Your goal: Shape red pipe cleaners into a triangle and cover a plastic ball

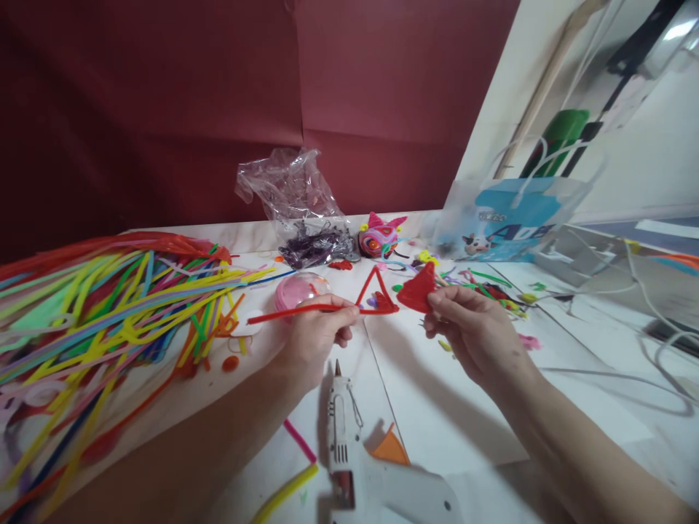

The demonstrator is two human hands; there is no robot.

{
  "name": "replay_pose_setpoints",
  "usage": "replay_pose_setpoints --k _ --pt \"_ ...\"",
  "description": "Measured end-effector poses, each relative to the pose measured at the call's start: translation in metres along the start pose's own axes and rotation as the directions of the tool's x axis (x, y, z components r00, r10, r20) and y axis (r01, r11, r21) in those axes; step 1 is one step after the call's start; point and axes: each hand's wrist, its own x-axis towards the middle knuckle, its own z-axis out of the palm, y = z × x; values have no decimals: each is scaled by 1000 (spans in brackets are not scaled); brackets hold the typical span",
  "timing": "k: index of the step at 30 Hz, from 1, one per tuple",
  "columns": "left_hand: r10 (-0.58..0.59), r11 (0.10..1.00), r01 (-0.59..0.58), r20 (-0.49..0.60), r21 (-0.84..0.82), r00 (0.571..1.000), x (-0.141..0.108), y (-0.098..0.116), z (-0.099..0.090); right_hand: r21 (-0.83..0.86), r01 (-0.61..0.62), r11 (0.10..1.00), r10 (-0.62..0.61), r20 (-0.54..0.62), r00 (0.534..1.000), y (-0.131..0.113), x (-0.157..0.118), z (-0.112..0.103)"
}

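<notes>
My left hand (322, 331) pinches a red pipe cleaner (376, 275) between thumb and fingers. Its right end is bent into an open triangle, and a straight tail runs out to the left. In my right hand (464, 320) is a filled red triangle (417, 290), fuzzy-looking, held at its right edge with the point up. The two red pieces are close together but apart, above the white table. Below them lies a white hot glue gun (341, 422) with its nozzle pointing away from me.
A big heap of colourful pipe cleaners (136, 306) covers the left. Behind stand a clear plastic bag (295, 196), a pink fuzzy figure (379, 236) and a blue-and-white carrier bag (507, 218). An orange piece (390, 445) lies beside the glue gun; a white cable (628, 378) crosses the right.
</notes>
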Motion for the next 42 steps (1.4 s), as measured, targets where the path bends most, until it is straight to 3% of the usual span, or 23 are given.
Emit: replay_pose_setpoints --k 4,9,14,16,17,20,22,30,42 --pt "18 998 -18 3 -64 1000 3 6 -5 -356 -109 928 135 47 990 10 9 -11" --pt "16 999 -15 19 -44 1000 0 8 -4 -609 -165 776 287 108 952 25 15 -15" --pt "0 999 -4 64 53 998 -5 9 -1 -724 -106 681 247 92 965 19 15 -17" --pt "-20 995 10 93 101 995 -6 9 0 -699 -72 712 204 107 973 10 12 -17" --pt "-30 992 17 106 124 994 -7 9 0 -635 -50 771 192 156 969 5 10 -16" --pt "-53 985 28 145 173 988 -10 6 3 -226 -41 973 134 413 901 -6 -1 -8" --pt "-64 980 29 174 195 983 -12 4 4 -57 -85 995 102 492 864 -7 -8 -1" --pt "-124 948 55 203 313 971 -18 -2 11 -29 -114 993 116 391 913 10 -15 13" --pt "-258 938 157 318 310 912 -18 5 10 -64 -175 983 185 451 873 4 -14 7"
